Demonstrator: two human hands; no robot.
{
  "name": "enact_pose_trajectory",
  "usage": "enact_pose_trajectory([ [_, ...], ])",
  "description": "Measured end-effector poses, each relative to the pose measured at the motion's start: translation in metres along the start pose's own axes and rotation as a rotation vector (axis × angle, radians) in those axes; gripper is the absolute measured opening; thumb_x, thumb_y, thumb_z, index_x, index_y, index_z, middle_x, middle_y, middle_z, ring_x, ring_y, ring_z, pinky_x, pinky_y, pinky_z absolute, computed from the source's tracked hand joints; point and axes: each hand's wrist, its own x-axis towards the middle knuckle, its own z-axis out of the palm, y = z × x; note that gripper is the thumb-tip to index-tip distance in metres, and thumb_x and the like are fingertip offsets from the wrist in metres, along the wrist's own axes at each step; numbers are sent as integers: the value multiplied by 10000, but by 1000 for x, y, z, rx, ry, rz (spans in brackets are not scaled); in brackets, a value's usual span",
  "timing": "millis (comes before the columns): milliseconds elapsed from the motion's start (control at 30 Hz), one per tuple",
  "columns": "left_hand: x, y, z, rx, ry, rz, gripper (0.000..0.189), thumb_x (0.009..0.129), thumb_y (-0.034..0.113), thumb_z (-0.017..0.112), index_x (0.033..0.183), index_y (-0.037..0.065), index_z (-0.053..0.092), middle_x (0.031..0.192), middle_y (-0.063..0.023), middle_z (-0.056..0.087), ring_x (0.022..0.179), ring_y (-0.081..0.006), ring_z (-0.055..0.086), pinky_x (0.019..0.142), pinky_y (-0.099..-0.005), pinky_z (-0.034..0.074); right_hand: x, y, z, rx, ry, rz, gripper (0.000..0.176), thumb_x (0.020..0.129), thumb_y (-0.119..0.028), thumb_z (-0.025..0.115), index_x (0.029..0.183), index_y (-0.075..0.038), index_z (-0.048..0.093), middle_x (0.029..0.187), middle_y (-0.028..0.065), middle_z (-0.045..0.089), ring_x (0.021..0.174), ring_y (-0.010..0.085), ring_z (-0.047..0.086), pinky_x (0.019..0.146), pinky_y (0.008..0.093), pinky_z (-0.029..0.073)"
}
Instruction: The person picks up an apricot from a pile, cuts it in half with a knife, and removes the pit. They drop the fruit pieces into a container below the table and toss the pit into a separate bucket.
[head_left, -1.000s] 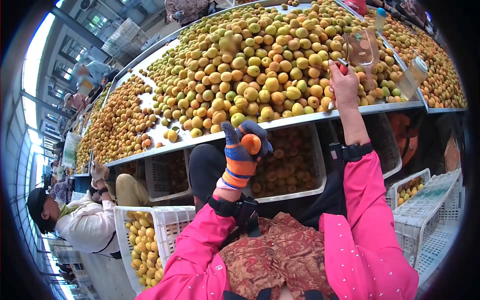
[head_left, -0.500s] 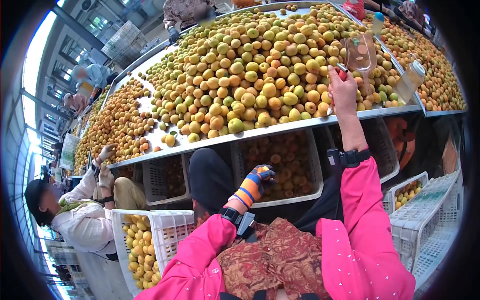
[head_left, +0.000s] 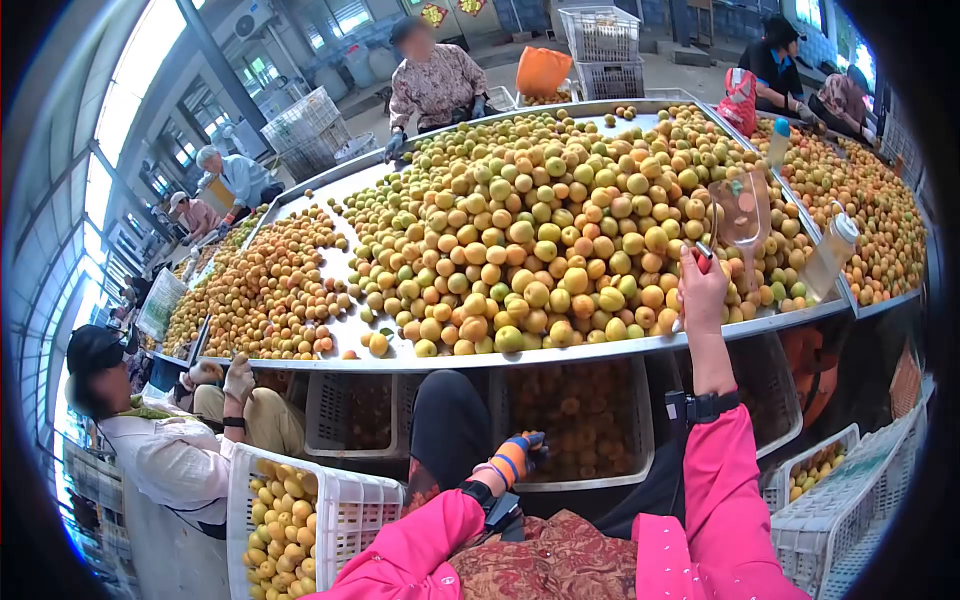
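Note:
My right hand (head_left: 703,290) is closed around a small tool with a red handle (head_left: 704,259), held above the front edge of the apricot pile (head_left: 560,250). The kind of tool does not show clearly. Just beyond it, a clear plastic scoop (head_left: 742,215) rests on the fruit. My left hand (head_left: 518,457), in an orange and blue striped glove with dark fingertips, is curled over a crate of halved-looking fruit (head_left: 575,410) below the table edge. Whatever its fingers hold, if anything, is hidden.
The metal sorting table (head_left: 350,200) spans the front. A white crate of apricots (head_left: 350,530) stands at my left, stacked crates (head_left: 830,530) at my right. A bottle (head_left: 832,250) leans at the table divider. A person (head_left: 165,450) sits left; another (head_left: 435,80) works opposite.
The view has tilted up, showing more of the room and the person opposite. My right hand still grips the red-handled tool. My left hand stays low over the crate, its fingers still curled.

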Motion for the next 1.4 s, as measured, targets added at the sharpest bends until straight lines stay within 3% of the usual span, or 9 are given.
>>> enact_pose_trajectory([
  [567,19,-10,-19,249,-14,-7,118,803,136,610,890,103,538,811,-60,547,806,-247,569,734,-399,483,4,7,-3,40,33,-44,134,839,-159,603,785,-74,514,610,-51,458,447,29,367,362,195,282],
  [633,29,-13,-27,284,-29,77,113,797,126,605,887,101,541,808,-68,557,796,-255,587,702,-393,492,0,-4,-3,10,-13,29,144,832,-167,609,796,-67,512,639,-36,476,466,36,379,375,199,303],
  [833,37,-14,-28,481,103,-33,127,798,168,587,854,55,603,768,-91,601,720,-231,600,641,-328,483,0,14,-6,38,-187,340,185,844,-202,563,839,-72,432,605,3,458,401,84,430,318,224,328],
  [900,33,-14,-34,1000,-192,417,81,796,161,590,845,99,574,774,-55,575,714,-207,591,632,-339,487,-3,22,-2,97,-247,448,169,869,-237,526,846,-89,450,607,-6,466,421,93,453,328,222,335],
  [933,31,-9,-18,841,29,61,83,790,164,594,828,95,570,732,-54,546,686,-191,572,650,-323,479,-4,23,1,109,-264,475,171,873,-250,523,866,-90,462,602,-9,467,420,92,453,324,223,333],
  [1100,16,-8,-1,666,33,11,137,805,229,565,837,96,573,770,-70,543,725,-175,557,688,-296,459,0,-39,43,-28,-329,379,173,891,-280,492,903,-108,474,576,-12,456,420,82,450,333,213,334],
  [1200,-1,-4,3,1135,-147,359,160,751,221,628,822,81,594,707,-99,564,634,-209,569,616,-307,449,22,-91,75,113,-388,395,151,890,-254,485,856,-116,433,569,-18,428,412,63,409,347,204,329],
  [1300,45,-12,-13,1302,-173,343,163,744,211,640,825,75,600,682,-80,574,626,-191,575,588,-303,446,31,-124,102,72,-399,405,128,868,-187,503,808,-120,412,564,-21,409,405,56,377,347,200,311],
  [1400,28,-9,-4,1062,-164,285,156,728,159,663,832,63,597,689,-64,592,598,-165,571,537,-284,446,24,-125,113,66,-393,394,137,849,-146,510,763,-115,409,572,-17,418,413,62,393,351,202,313],
])
